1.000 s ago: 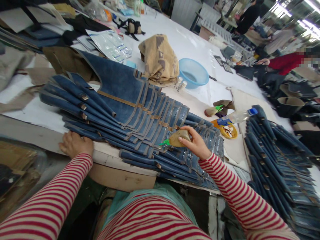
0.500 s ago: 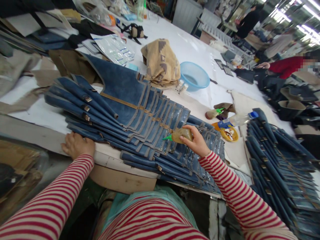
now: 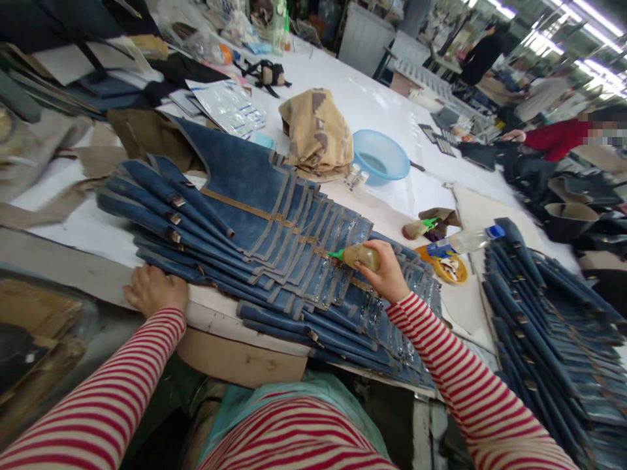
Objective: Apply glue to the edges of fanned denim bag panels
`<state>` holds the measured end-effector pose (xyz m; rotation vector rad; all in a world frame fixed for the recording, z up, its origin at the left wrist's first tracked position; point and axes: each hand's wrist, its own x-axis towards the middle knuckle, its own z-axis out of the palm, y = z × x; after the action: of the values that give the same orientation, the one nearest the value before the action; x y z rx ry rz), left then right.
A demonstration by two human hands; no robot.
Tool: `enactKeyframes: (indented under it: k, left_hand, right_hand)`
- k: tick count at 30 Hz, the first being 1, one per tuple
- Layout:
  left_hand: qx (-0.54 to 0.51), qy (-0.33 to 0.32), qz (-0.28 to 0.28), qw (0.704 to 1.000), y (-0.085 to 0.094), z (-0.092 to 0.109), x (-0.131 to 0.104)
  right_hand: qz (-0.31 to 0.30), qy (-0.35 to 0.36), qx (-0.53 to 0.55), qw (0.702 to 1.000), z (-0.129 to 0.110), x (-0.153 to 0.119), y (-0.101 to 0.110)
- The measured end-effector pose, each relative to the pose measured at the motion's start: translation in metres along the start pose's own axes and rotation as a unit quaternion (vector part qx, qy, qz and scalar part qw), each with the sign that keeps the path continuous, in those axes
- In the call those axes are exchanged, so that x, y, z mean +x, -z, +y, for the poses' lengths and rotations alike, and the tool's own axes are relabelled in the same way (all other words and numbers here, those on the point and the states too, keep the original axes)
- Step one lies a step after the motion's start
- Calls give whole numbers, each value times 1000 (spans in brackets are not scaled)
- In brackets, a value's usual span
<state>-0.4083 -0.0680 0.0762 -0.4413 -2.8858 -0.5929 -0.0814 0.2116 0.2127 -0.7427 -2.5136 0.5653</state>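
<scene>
My right hand [image 3: 385,271] is wrapped round a glue bottle [image 3: 362,257] with a green nozzle, tilted so the tip points left. The tip is at a grey edge strip in the overlapping row of blue leather-like pieces [image 3: 230,160]. Shiny wet streaks lie on several strips around and to the right of the nozzle. At the table's front edge my left hand [image 3: 159,289] rests palm down, fingers apart, beside the folded left ends of the pieces. It holds nothing.
A blue basin [image 3: 381,156] and a patterned cloth bundle [image 3: 316,130] stand behind the pieces. To the right are a second glue bottle [image 3: 416,228], a clear plastic bottle [image 3: 465,241], a yellow dish [image 3: 453,268] and another blue stack [image 3: 548,339]. A person's red sleeve [image 3: 553,139] shows beyond.
The glue bottle in my right hand has moved slightly up and right, its nozzle now farther back along the strips. My left hand stays at the table edge. The view has shifted slightly.
</scene>
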Motion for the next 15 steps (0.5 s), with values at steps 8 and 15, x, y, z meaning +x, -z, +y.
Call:
enactKeyframes:
  k: [8, 15]
  left_hand:
    - [-4, 9, -2, 1000, 0, 1, 1]
    - [-11, -7, 15, 1000, 3, 3, 1]
  right_hand:
    - [-20, 16, 0, 1000, -2, 6, 2]
    - [23, 20, -34, 999, 3, 24, 4]
